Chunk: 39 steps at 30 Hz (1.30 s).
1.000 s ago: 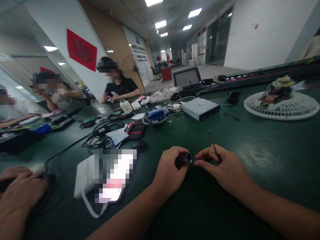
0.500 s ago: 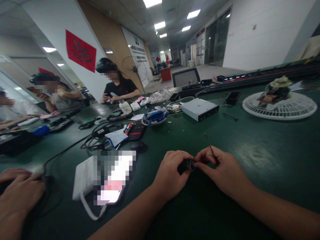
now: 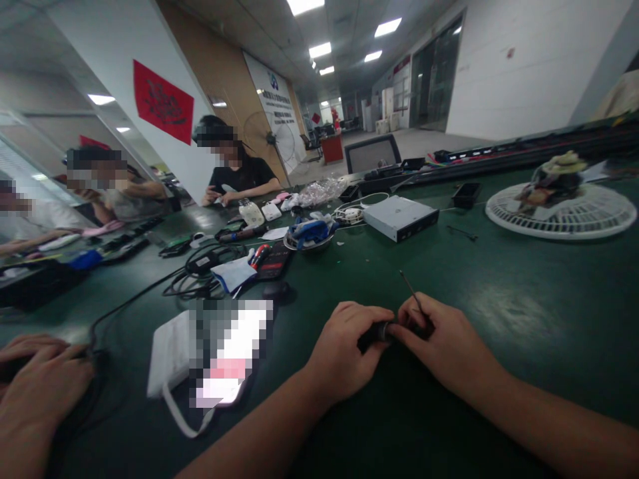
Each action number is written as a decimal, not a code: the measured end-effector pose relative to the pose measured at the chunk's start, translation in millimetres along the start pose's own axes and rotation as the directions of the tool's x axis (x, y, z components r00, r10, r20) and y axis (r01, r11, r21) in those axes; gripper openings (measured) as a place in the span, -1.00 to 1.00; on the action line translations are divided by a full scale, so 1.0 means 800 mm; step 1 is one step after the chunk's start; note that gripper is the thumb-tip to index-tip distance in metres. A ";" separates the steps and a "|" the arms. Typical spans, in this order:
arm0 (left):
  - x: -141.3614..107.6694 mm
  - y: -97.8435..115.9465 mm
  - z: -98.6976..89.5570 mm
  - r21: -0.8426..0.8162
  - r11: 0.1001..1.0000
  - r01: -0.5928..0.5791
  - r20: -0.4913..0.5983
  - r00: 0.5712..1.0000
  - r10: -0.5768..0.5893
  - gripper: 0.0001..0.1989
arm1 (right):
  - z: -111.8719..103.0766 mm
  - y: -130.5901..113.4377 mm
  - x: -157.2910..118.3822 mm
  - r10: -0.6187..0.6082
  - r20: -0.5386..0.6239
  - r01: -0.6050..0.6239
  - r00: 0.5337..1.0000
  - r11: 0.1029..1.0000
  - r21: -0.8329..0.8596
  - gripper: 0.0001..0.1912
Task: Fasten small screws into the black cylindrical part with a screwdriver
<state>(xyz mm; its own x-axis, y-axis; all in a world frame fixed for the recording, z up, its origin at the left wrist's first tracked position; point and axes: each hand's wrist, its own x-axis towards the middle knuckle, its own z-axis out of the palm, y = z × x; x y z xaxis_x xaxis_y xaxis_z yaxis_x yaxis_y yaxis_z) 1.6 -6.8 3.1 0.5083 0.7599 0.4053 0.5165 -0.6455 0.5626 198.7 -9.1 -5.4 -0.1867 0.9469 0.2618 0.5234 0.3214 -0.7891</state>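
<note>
Tube (image 3: pixel 383 330) sits clasped in my left hand (image 3: pixel 339 349), seemingly for steadiness. Beside it, my right hand (image 3: pixel 446 339) pinches a rod (image 3: pixel 410 289).

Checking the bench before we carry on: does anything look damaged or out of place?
The white fan grille lies flat at the right, its motor exposed on top, apparently dismantled. Small white scraps litter the table.

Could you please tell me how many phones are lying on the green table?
2: a lit phone beside the white box, and a dark phone by the red-handled tool. Others may be hidden farther back.
</note>
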 end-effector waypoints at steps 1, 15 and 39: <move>0.000 0.000 0.000 0.001 1.000 -0.001 0.006 1.000 0.001 -0.62 | 0.000 0.000 0.000 0.005 0.000 -0.005 1.000 1.000 -0.015 -0.65; 0.002 -0.005 0.002 0.076 0.914 0.398 -0.278 0.889 -0.364 -0.72 | -0.005 -0.007 -0.002 -0.026 0.010 0.026 1.000 0.999 -0.031 -0.74; -0.001 -0.012 0.006 0.029 0.932 0.361 -0.270 0.901 -0.340 -0.66 | -0.005 -0.011 -0.003 -0.087 0.041 0.091 0.995 0.988 -0.125 -0.80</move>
<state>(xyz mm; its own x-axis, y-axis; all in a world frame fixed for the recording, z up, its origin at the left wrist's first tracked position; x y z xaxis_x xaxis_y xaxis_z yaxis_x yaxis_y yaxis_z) -0.1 -1.6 -5.7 0.0960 0.9248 0.3682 0.6846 -0.3299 0.6500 198.3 -14.2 3.1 -0.2652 0.9143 0.3062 0.6043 0.4050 -0.6861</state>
